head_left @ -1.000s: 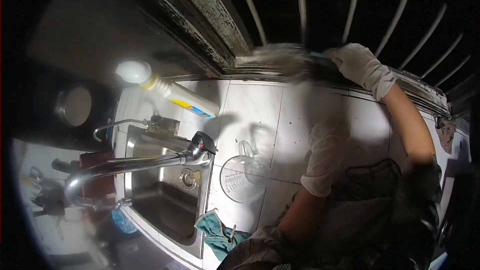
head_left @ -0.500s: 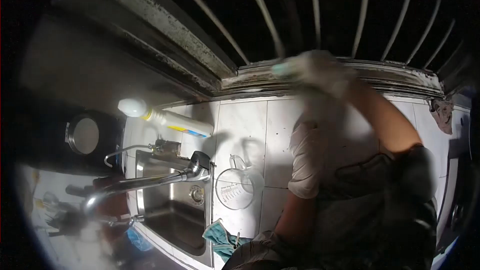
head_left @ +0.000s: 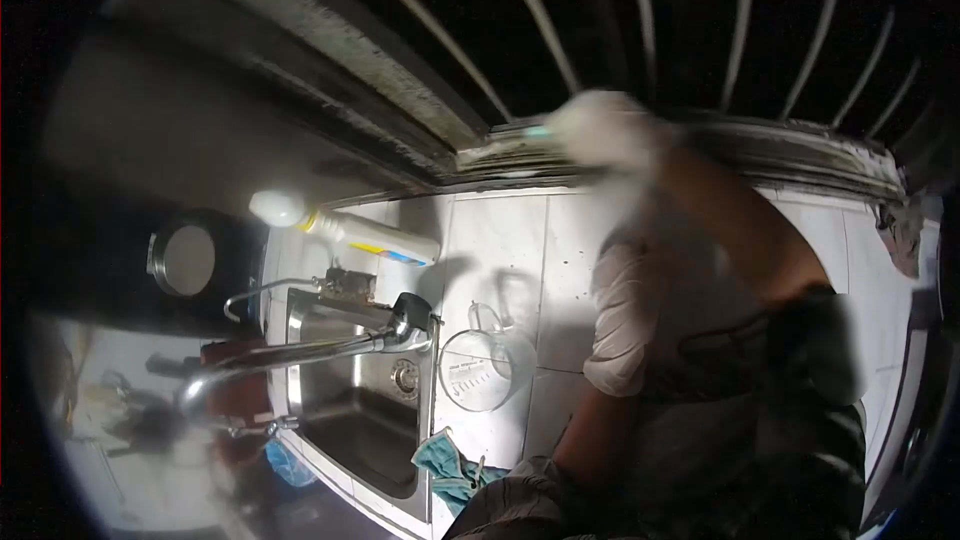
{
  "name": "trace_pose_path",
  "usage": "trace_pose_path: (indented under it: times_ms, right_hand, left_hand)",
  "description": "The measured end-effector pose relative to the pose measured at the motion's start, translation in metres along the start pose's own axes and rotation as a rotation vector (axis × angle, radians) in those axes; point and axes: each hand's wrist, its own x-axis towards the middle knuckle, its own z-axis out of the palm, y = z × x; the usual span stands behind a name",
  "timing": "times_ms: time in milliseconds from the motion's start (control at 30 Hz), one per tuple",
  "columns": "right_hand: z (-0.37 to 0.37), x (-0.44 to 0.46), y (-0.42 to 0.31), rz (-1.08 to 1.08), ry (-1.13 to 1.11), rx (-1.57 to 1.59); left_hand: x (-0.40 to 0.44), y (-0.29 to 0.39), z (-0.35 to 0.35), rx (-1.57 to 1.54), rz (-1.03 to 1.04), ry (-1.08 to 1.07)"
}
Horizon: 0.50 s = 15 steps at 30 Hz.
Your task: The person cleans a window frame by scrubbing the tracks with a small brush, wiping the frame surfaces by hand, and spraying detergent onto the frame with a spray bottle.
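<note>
My right hand [head_left: 608, 132], in a white glove and blurred by motion, is closed on a small teal thing [head_left: 540, 132] that I cannot make out, against the dirty window track [head_left: 790, 152]. My left hand [head_left: 625, 305], also gloved in white, is over the white tiled counter [head_left: 495, 230]; its fingers are lost in shadow and blur. Left of that hand a clear measuring jug [head_left: 478, 372] stands on the tiles. A white bottle [head_left: 375, 240] with a yellow and blue label lies further back on the left.
The steel sink [head_left: 360, 440] with its chrome faucet [head_left: 290, 355] is at the left. A teal cloth [head_left: 450, 470] hangs at the counter's front edge. Metal bars [head_left: 740, 20] rise behind the track. A crumpled rag [head_left: 903, 238] is at the far right.
My right hand has moved left along the track with the teal thing, in a blur. My left hand stays over the counter. The whole view has shifted slightly.
</note>
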Motion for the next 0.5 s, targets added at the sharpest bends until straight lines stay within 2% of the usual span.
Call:
trace_pose_path:
  times_ms: [33,67,100,133,167,200,233,267,300,333,367,400,433,500]
  right_hand:
    - [-0.01,-0.036,0.016,-0.189,0.303,0.138]
    - [-0.005,-0.042,0.027,0.077,0.122,0.064]
    - [-0.026,-0.067,0.024,0.051,0.254,0.107]
    - [-0.034,-0.081,0.034,0.138,0.144,0.014]
    - [-0.046,-0.096,0.028,0.259,0.096,0.049]
    - [-0.048,-0.107,0.032,0.241,0.145,0.108]
    - [-0.044,-0.113,0.035,0.284,0.154,0.022]
    - [-0.014,-0.114,0.063,0.223,0.32,0.009]
    - [-0.032,-0.102,0.043,0.215,0.14,-0.039]
    - [-0.01,-0.087,0.044,0.202,0.188,-0.171]
    - [-0.014,-0.068,0.022,0.194,0.158,-0.128]
    - [-0.013,-0.049,0.006,0.054,0.195,-0.007]
    - [-0.009,-0.028,-0.006,-0.076,0.223,0.111]
    - [0.011,0.021,-0.025,0.1,-0.07,-0.107]
  left_hand:
    - [-0.002,-0.004,0.005,0.211,0.165,0.095]
    - [0.002,-0.011,0.007,0.44,0.329,0.229]
    - [0.001,-0.057,0.043,0.502,0.441,0.467]
    - [0.015,-0.096,0.066,0.569,0.548,0.71]
    - [-0.028,0.055,0.021,0.611,0.009,0.678]
    - [-0.07,0.208,-0.026,0.741,-0.539,0.496]
    - [-0.034,0.078,0.001,0.299,0.039,0.471]
    - [0.002,-0.05,0.026,-0.204,0.515,0.162]
    - [-0.009,-0.005,-0.008,0.184,0.456,-0.058]
    - [-0.02,0.041,-0.045,0.656,0.499,-0.306]
    - [-0.029,0.088,-0.082,0.981,0.616,-0.546]
    - [-0.032,0.09,-0.082,0.979,0.634,-0.551]
    - [-0.037,0.09,-0.076,0.797,0.619,-0.365]
    - [-0.047,0.086,-0.057,0.418,0.563,-0.041]
